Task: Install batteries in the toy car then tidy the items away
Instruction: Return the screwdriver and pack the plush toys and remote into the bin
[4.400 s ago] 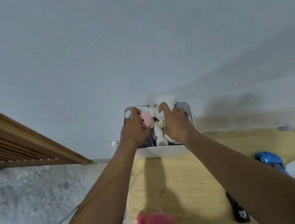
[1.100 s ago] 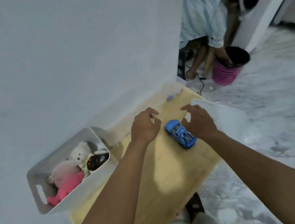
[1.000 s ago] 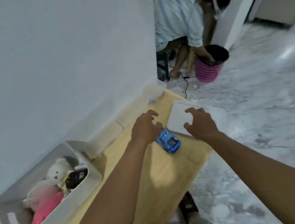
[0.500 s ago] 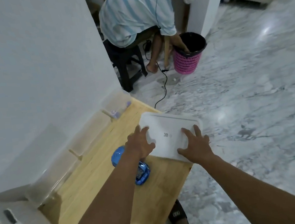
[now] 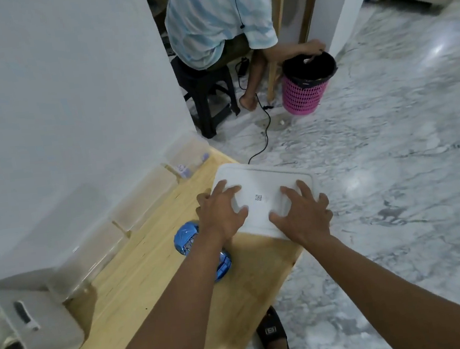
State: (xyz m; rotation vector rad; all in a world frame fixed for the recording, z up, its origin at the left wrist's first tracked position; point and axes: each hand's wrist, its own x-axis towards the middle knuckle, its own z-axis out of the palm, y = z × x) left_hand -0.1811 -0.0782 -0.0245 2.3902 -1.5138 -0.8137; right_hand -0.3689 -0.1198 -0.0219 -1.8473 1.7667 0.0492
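A flat white lid [image 5: 266, 178] with a small printed code lies on the far right end of the wooden table [image 5: 153, 269]. My left hand [image 5: 221, 212] rests on the lid's near left part with its fingers spread. My right hand [image 5: 302, 215] lies on the near right part, fingers spread too. The blue toy car [image 5: 185, 236] sits on the table just left of the lid, partly hidden under my left forearm. A white storage bin [image 5: 36, 319] holding soft toys stands at the table's left end, cut off by the frame.
Clear plastic boxes [image 5: 142, 198] line the wall behind the table. Beyond the table a person [image 5: 214, 18] sits on a black stool, one hand at a pink basket [image 5: 305, 91]. A black cable [image 5: 265, 138] trails over the marble floor. My sandalled foot [image 5: 271, 330] is below the table edge.
My view swung right from the bin to the lid. Both hands left the bin, passed the blue car and settled on the white lid. The car now lies under my left forearm.
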